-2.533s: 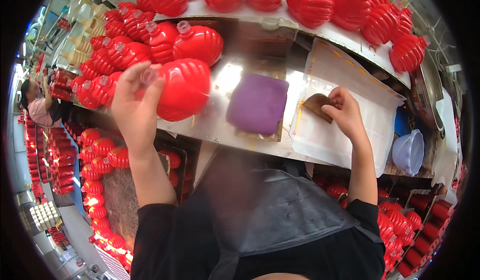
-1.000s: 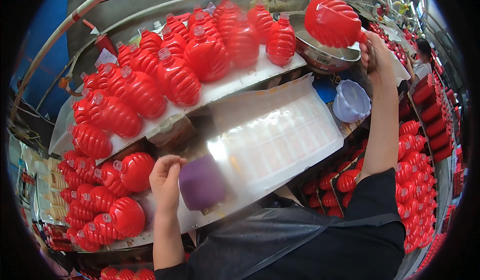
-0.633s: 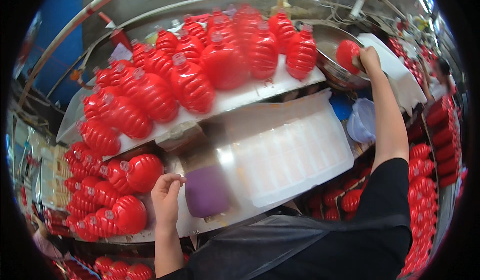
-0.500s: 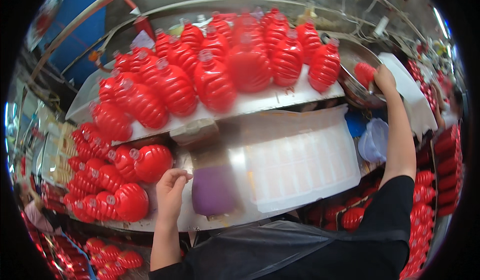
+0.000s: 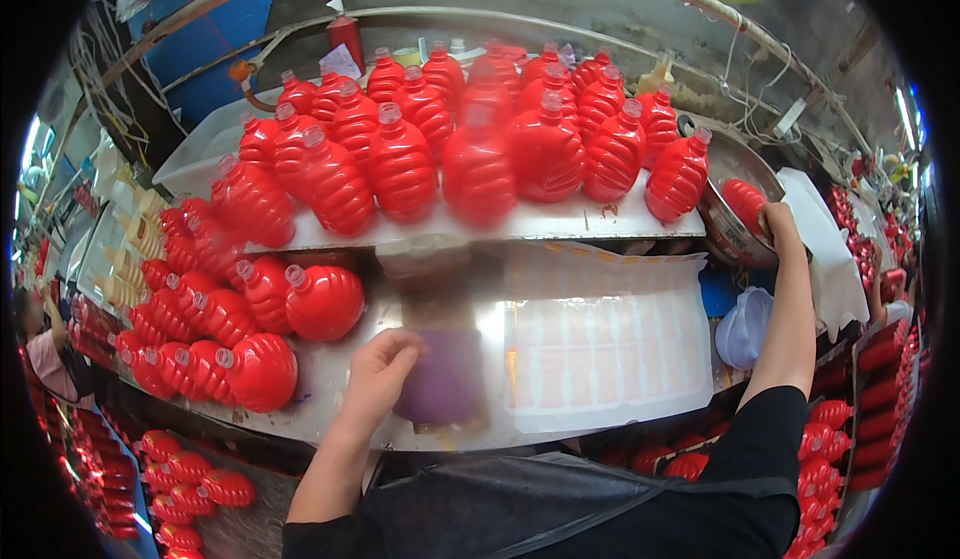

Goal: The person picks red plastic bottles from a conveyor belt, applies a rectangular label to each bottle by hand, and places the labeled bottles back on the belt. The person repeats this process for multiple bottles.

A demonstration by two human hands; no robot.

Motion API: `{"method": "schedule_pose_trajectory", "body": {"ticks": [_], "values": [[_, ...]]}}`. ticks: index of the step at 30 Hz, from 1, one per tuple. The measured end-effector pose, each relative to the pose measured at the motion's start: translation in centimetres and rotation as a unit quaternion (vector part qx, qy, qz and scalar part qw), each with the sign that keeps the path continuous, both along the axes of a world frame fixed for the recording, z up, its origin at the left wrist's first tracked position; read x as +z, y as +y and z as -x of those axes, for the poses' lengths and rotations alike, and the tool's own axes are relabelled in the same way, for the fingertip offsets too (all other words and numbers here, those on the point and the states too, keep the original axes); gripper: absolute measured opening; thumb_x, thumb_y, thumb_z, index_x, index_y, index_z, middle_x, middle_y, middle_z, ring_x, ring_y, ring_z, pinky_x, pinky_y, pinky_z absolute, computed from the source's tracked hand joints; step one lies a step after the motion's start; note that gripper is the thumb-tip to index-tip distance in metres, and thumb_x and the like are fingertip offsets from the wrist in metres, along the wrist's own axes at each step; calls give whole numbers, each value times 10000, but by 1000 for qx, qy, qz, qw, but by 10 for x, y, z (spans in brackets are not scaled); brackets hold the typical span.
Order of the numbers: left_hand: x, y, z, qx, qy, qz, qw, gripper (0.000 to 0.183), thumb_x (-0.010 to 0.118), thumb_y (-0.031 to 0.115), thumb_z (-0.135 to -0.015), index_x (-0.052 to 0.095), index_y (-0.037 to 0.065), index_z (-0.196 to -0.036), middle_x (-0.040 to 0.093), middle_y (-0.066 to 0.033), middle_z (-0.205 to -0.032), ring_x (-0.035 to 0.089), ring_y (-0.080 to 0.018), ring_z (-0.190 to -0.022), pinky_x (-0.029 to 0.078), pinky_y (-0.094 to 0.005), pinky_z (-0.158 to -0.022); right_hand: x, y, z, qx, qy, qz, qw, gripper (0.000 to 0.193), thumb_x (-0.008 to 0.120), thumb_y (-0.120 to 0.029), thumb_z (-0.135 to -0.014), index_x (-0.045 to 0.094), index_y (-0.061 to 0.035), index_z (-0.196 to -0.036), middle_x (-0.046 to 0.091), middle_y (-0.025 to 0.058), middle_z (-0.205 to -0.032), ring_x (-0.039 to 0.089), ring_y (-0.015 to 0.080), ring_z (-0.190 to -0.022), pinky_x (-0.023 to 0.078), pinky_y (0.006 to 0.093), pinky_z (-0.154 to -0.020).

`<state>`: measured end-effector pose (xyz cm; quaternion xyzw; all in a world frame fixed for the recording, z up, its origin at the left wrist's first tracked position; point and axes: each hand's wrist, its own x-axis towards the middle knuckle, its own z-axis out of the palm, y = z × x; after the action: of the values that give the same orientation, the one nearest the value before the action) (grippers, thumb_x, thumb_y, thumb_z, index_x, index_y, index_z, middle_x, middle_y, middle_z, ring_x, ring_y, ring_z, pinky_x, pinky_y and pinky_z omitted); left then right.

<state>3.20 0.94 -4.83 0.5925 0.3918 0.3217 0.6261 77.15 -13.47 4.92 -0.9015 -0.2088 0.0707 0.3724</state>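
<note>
At the far right, my right hand (image 5: 779, 225) is closed round the end of a red ribbed plastic bottle (image 5: 742, 199). The bottle lies tilted inside a round metal basin (image 5: 728, 227), and the end within my fingers is hidden. My left hand (image 5: 380, 373) hovers over the metal worktop (image 5: 340, 399), beside a purple pad (image 5: 437, 384). Its fingers are curled and pinched together; whether anything small sits between them cannot be made out. To its right lies a white translucent sheet (image 5: 612, 339) with rows of pale shapes showing through.
Red bottles (image 5: 402, 169) crowd the raised white shelf (image 5: 480, 227) behind the worktop. Several more (image 5: 325, 302) stand or lie at the left. A pale purple plastic tub (image 5: 744, 327) sits below the basin. White paper (image 5: 825, 239) hangs right of it. People work at both sides.
My left hand has moved right, toward the purple pad. My right hand still holds the bottle in the basin, where the bottle has turned. The whole view has shifted slightly.
</note>
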Motion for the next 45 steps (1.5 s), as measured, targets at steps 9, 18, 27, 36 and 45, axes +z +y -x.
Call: {"method": "schedule_pose_trajectory", "body": {"ticks": [9, 18, 27, 36, 45], "values": [[9, 0, 4, -58, 31, -55, 996, 155, 595, 45, -1003, 678, -13, -1120, 729, -63, -1043, 663, -124, -997, 512, -277, -917, 6, -44, -39, -170, 85, -343, 920, 261, 584, -214, -915, 597, -127, -669, 537, 13, -536, 477, 146, -393, 348, 311, -400], [23, 0, -6, -110, 32, -192, 975, 240, 670, 82, -943, 701, 16, -1172, 709, -84, -1202, 650, -170, -1111, 512, -311, -970, 160, -86, 122, 31, -393, 61, 917, 366, 584, -353, -1004, 661, -17, -1129, 698, 138, -979, 676, 248, -950, 512, 364, -892], [55, -11, -46, -99, -13, -479, 872, 759, 872, 222, -743, 599, 99, -1440, 494, -221, -1529, 521, -418, -1367, 436, -474, -1127, 116, 21, 405, 496, -98, -32, 862, 103, 585, -218, -1008, 577, -116, -1000, 542, -51, -838, 529, 30, -684, 435, 207, -570], [6, 11, -9, -5, -94, -65, 993, 910, 840, 229, -799, 397, 60, -1575, 581, -168, -1423, 607, -256, -1281, 498, -408, -1083, -8, 137, 508, 491, 147, -40, 858, 428, 647, -362, -1020, 613, -16, -1270, 706, 90, -1016, 651, 145, -916, 529, 298, -815], [-15, 44, -14, -47, -246, 171, 953, 762, 746, 130, -908, 394, 82, -1582, 558, -136, -1462, 562, -230, -1324, 447, -383, -1138, -92, 91, 497, 447, 240, -110, 855, 704, 662, -373, -1002, 438, 34, -1531, 653, 200, -1335, 659, 235, -1168, 510, 357, -1018]]}}
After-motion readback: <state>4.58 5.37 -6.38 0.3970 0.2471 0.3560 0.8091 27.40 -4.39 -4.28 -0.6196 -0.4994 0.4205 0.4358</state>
